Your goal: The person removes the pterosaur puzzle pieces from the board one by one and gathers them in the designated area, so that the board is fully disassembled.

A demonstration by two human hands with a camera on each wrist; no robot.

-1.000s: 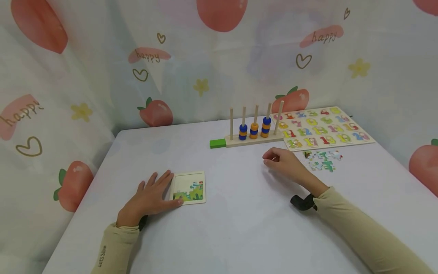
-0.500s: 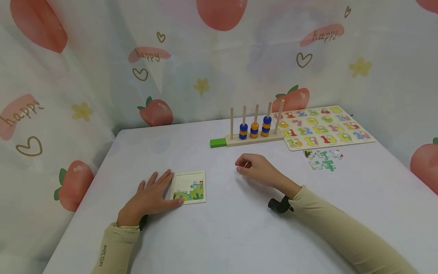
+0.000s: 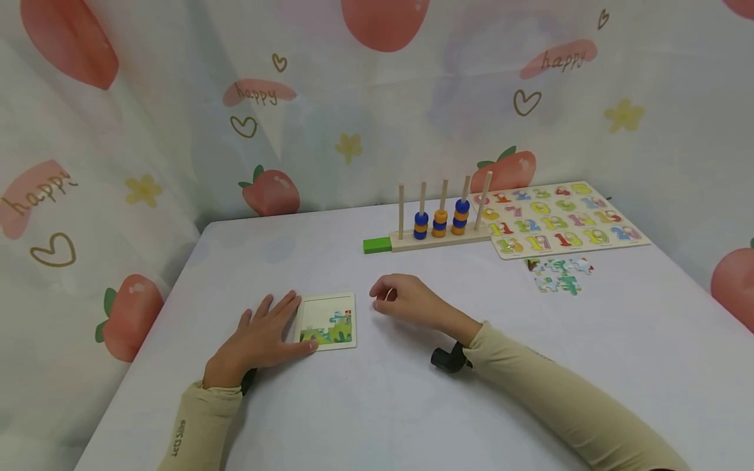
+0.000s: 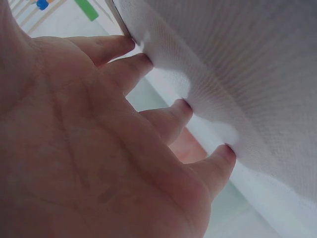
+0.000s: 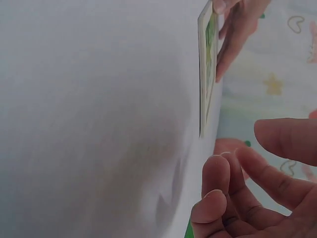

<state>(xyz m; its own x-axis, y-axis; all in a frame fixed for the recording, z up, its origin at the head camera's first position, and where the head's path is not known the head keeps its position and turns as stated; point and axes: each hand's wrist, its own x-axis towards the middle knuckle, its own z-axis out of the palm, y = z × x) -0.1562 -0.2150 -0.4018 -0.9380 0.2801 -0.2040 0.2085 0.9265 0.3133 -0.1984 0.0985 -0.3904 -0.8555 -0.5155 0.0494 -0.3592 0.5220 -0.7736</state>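
Observation:
A small square jigsaw tray [image 3: 318, 313] lies left of the table's middle, its lower part filled with green pieces [image 3: 332, 335] and its upper part bare. Beside it my left hand [image 3: 259, 340] rests with fingers spread, the thumb on the tray's lower edge and the index fingertip at its upper left corner. In the left wrist view, the fingertips [image 4: 185, 106] press on the white cloth. My right hand [image 3: 409, 301] hovers just right of the tray, fingers loosely bent. The right wrist view shows its thumb [image 5: 287, 141] apart from the fingers, with nothing between them.
Several loose jigsaw pieces [image 3: 567, 284] lie at the right. Behind them is a wooden number board [image 3: 589, 247]. A bead stacker [image 3: 424, 244] with upright pegs, blue and orange beads and a green end block [image 3: 377, 245] stands at the back. A printed curtain [image 3: 377, 111] hangs behind.
My right hand has travelled left from near the loose pieces to beside the tray. The left hand and the tray have stayed in place.

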